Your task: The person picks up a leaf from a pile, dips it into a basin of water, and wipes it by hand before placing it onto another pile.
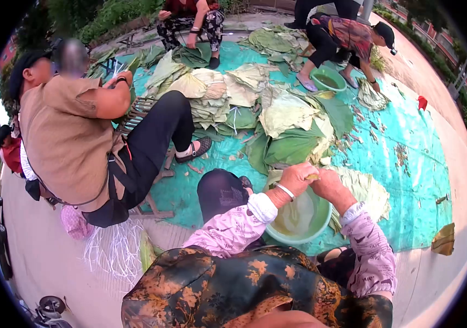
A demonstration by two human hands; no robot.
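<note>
Over a green basin [323, 223] of cloudy, yellowish water, my left hand [294, 180] and my right hand [332, 188] come together, both with fingers closed. A small yellowish piece [312, 176] shows between them; what it is I cannot make out. White band and pink printed sleeve mark my left wrist; a matching sleeve covers my right forearm. Just beyond my hands lie large green leaves [293, 147] with paler, dried ones [285, 112] on top. Another pale leaf [364, 197] spreads to the right of the basin.
A turquoise tarp [414, 169] covers the ground, with leaf stacks [211, 95] and scattered scraps. On my left a person in a brown top [72, 136] sits close, near white strips [112, 249]. Farther off, another person bends by a second green basin [341, 85].
</note>
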